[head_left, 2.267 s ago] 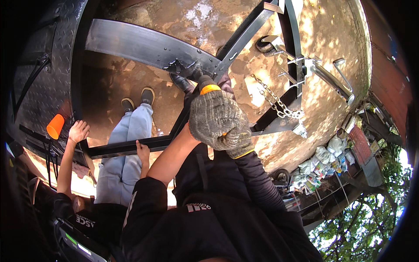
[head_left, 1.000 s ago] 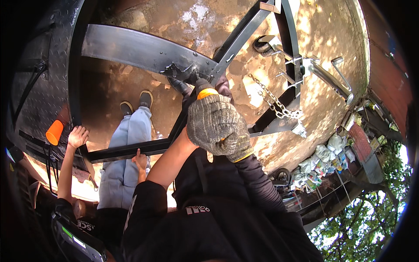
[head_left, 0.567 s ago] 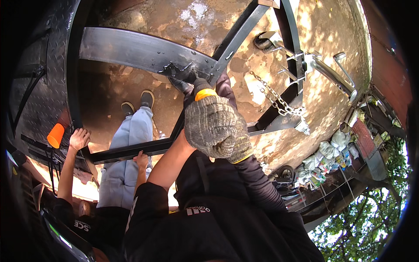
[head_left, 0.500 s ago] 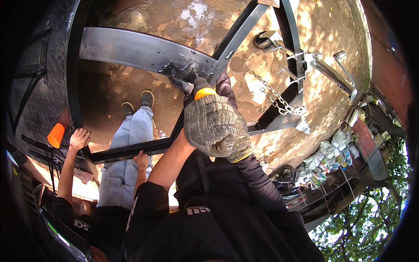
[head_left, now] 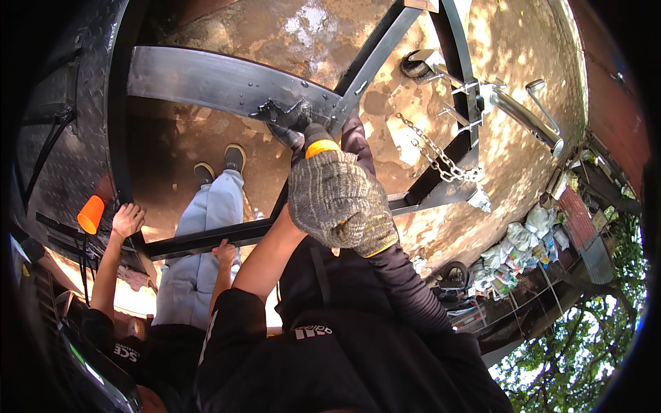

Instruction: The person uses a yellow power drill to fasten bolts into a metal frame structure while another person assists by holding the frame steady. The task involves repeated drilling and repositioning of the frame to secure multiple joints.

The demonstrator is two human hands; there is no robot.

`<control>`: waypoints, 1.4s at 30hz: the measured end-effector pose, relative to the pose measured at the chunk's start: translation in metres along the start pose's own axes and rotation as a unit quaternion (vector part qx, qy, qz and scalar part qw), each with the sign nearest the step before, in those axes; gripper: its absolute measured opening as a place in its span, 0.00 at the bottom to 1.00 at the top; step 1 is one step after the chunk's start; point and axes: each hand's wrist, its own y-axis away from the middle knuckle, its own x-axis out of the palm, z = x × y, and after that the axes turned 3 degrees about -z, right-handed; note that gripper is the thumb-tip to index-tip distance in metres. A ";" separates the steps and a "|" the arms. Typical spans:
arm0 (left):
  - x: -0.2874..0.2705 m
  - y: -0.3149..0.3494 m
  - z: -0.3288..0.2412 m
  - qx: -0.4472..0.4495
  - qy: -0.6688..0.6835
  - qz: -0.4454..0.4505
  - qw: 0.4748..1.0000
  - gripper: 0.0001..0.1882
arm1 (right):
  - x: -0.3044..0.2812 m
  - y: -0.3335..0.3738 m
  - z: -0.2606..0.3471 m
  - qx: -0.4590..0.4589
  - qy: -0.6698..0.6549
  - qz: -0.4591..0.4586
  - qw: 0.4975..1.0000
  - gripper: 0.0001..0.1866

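Note:
A knitted grey-brown glove with a yellow cuff covers my right hand (head_left: 339, 199), which is closed around a drill-like power tool (head_left: 321, 146). Only the tool's dark nose and orange collar show; the glove hides its body. The nose points at the lower edge of a wide, flat steel bar (head_left: 206, 77), close to where it joins an angled steel beam (head_left: 375, 58). Black, ragged-looking material (head_left: 286, 113) lies by that spot, with droplets scattered around it. My bare left forearm (head_left: 270, 253) runs under the glove, which hides my left hand and its fingers.
At left, a co-worker's hands (head_left: 128, 220) rest by a black frame beam (head_left: 200, 242), near an orange cup (head_left: 90, 214) and dark tread-plate panel (head_left: 76, 148). A chain (head_left: 441, 162) and jack-like metal stand (head_left: 520, 113) are at right. Filled bags (head_left: 527, 241) lie farther off.
The view has shifted slightly. My gloved right hand stays around the tool, its nose at nearly the same place on the bar. The co-worker's hands remain by the beam.

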 end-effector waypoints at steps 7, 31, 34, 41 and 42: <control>-0.003 -0.001 -0.001 0.021 -0.036 0.017 0.999 0.19 | 0.015 0.011 -0.006 0.051 -0.094 0.010 0.994 0.27; 0.018 -0.003 -0.001 -0.020 0.084 -0.020 0.996 0.17 | -0.003 0.002 -0.008 -0.048 -0.003 0.044 0.998 0.33; 0.031 0.000 0.003 0.034 -0.593 -0.159 0.789 0.19 | 0.009 0.008 -0.018 0.010 -0.170 -0.017 0.985 0.33; 0.010 0.005 -0.001 0.092 -0.591 -0.064 0.799 0.18 | 0.012 0.008 -0.021 0.217 -0.402 -0.006 0.890 0.31; 0.010 0.004 -0.003 0.088 -0.609 -0.070 0.785 0.18 | 0.009 0.004 -0.018 0.167 -0.318 -0.016 0.933 0.31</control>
